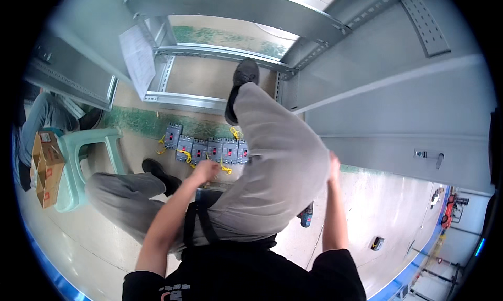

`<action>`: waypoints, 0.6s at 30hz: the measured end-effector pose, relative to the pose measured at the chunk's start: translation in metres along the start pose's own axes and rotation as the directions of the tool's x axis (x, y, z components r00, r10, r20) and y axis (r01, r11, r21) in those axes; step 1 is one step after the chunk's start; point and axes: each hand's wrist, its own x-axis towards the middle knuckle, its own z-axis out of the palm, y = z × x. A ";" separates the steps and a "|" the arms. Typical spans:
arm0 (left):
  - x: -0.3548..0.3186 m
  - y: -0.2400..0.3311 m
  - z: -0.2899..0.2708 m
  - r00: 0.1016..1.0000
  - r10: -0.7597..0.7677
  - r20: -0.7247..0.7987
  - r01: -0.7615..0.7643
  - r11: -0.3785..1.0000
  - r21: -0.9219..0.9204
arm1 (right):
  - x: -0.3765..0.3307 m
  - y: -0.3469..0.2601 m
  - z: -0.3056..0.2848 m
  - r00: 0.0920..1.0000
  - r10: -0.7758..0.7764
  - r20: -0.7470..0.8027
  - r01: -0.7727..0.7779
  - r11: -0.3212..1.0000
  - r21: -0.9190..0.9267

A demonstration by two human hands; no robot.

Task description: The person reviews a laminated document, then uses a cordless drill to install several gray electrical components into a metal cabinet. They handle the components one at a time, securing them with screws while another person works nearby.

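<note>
In a row on the floor in front of me stand several grey moulded-case circuit breakers (215,150) with red toggles. Loops of yellow cord or wire (226,170) hang about them. My left hand (207,170) is at the near edge of the row, its fingers curled together; whatever they may hold is too small to make out. Against the outer side of my raised right leg (283,159) rests my right hand (334,166), its fingers mostly hidden by the leg.
A metal cabinet frame (188,99) stands ahead, my right foot inside it. A panel with a handle (429,155) is at right. A power drill (307,217) and a battery-like block (377,243) lie right. Left are a green stool (73,175), cardboard box (50,170) and another person's leg (39,115).
</note>
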 end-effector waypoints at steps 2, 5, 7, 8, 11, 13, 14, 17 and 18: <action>-0.024 0.021 -0.046 0.997 -0.050 -0.051 0.041 0.984 -0.171 | -0.034 0.086 0.034 0.970 0.217 0.107 -0.173 0.931 -0.321; -0.044 0.003 -0.099 0.994 -0.080 -0.079 0.064 0.980 -0.187 | -0.097 0.168 0.064 0.838 0.474 0.270 -0.314 0.823 -0.473; -0.056 0.000 -0.151 0.990 -0.061 -0.127 0.063 0.998 0.005 | -0.139 0.215 0.078 0.780 0.526 0.338 -0.316 0.798 -0.513; -0.062 -0.004 -0.177 0.991 -0.041 -0.128 0.055 0.993 0.106 | -0.160 0.237 0.086 0.748 0.565 0.349 -0.350 0.782 -0.515; -0.070 -0.027 -0.238 0.953 -0.098 -0.285 0.158 0.968 0.196 | -0.182 0.252 0.089 0.584 0.794 0.169 -0.729 0.604 -0.320; -0.069 -0.031 -0.272 0.897 -0.096 -0.431 0.209 0.952 0.225 | -0.175 0.200 0.089 0.743 0.657 0.131 -0.584 0.731 -0.353; -0.066 -0.037 -0.277 0.875 -0.092 -0.475 0.224 0.947 0.229 | -0.168 0.187 0.079 0.776 0.604 0.183 -0.523 0.778 -0.348; -0.048 -0.009 -0.294 0.907 -0.103 -0.409 0.203 0.957 0.209 | -0.148 0.157 0.045 0.860 0.385 0.335 -0.296 0.911 -0.287; -0.041 0.000 -0.302 0.913 -0.080 -0.399 0.181 0.958 0.223 | -0.136 0.146 0.030 0.885 0.259 0.388 -0.170 0.953 -0.249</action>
